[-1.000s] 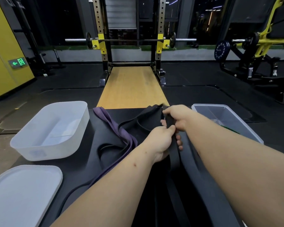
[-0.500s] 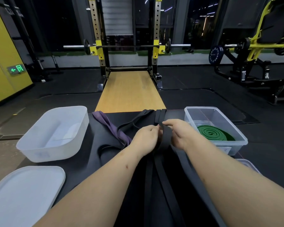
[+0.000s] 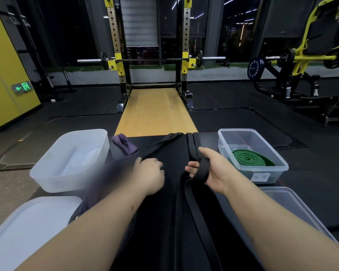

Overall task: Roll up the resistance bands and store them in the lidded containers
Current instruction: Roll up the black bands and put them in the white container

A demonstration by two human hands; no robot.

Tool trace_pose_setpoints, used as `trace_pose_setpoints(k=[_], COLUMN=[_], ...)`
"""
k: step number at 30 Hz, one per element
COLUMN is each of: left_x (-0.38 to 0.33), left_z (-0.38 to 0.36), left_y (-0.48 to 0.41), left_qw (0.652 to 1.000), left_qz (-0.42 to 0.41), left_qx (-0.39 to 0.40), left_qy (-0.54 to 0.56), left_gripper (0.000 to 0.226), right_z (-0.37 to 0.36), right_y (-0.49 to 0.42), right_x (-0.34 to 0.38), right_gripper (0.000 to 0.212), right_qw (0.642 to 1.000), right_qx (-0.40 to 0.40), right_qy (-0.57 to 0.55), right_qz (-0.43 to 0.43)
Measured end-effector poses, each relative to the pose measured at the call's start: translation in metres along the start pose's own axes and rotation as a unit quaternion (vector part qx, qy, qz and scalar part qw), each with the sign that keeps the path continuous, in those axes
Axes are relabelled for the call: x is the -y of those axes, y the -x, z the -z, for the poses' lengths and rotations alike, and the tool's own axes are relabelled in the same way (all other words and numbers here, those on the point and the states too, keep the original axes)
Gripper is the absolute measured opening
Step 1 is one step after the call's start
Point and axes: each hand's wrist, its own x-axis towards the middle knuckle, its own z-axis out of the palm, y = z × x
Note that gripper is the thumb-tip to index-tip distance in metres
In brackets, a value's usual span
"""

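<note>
A wide black resistance band (image 3: 192, 194) runs down the middle of the black table towards me. My right hand (image 3: 209, 169) grips it, the band wrapped across the palm. My left hand (image 3: 151, 171) is curled over a thinner black band (image 3: 160, 143) that slants away to the far edge; that side is motion-blurred. A purple band (image 3: 125, 143) lies beyond the left hand, partly blurred. On the left stands an open frosted white container (image 3: 47, 173). A clear container (image 3: 282, 167) on the right holds a rolled green band (image 3: 249, 157).
A white lid (image 3: 24, 227) lies at the near left and a clear lid (image 3: 294, 208) at the near right of the black table (image 3: 209, 139). Beyond the table are a wooden platform (image 3: 155, 110), a squat rack with a barbell, and gym machines on the right.
My hands have moved apart: the left one went left with the thin black band, the right one went right with the wide band. The camera tilted up a little.
</note>
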Motion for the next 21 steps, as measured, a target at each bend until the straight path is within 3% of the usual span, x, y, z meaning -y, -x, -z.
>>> trace_pose_setpoints(k=[3, 6, 9, 12, 14, 17, 21], left_x=[-0.023, -0.045, -0.062, -0.079, -0.088, -0.1, -0.107], left_z=[-0.001, 0.002, 0.011, 0.027, 0.036, 0.041, 0.045], left_y=[0.026, 0.052, 0.072, 0.089, 0.1, 0.118, 0.15], left_qw=[0.976, 0.899, 0.89, 0.871, 0.829, 0.737, 0.727], left_qz=[-0.041, -0.038, -0.054, -0.053, -0.032, 0.021, -0.018], left_qx=[-0.003, 0.034, 0.011, 0.025, 0.049, 0.108, 0.163], left_qy=[0.214, 0.434, 0.453, 0.488, 0.556, 0.667, 0.666], left_gripper=[0.034, 0.024, 0.01, 0.024, 0.041, 0.024, 0.019], right_z=[-0.001, -0.006, -0.018, -0.034, -0.038, -0.037, -0.029], right_y=[0.012, 0.028, 0.045, 0.063, 0.076, 0.095, 0.119], right_x=[-0.004, -0.002, 0.012, 0.029, 0.033, 0.025, 0.009], right_gripper=[0.048, 0.053, 0.064, 0.063, 0.067, 0.067, 0.053], right_qw=[0.999, 0.997, 0.995, 0.993, 0.992, 0.992, 0.994], right_qx=[0.025, 0.024, 0.014, 0.036, 0.036, 0.03, 0.027], right_qy=[-0.036, -0.048, -0.038, -0.038, -0.018, 0.05, 0.08], right_qz=[0.018, 0.056, 0.09, 0.109, 0.117, 0.11, 0.068])
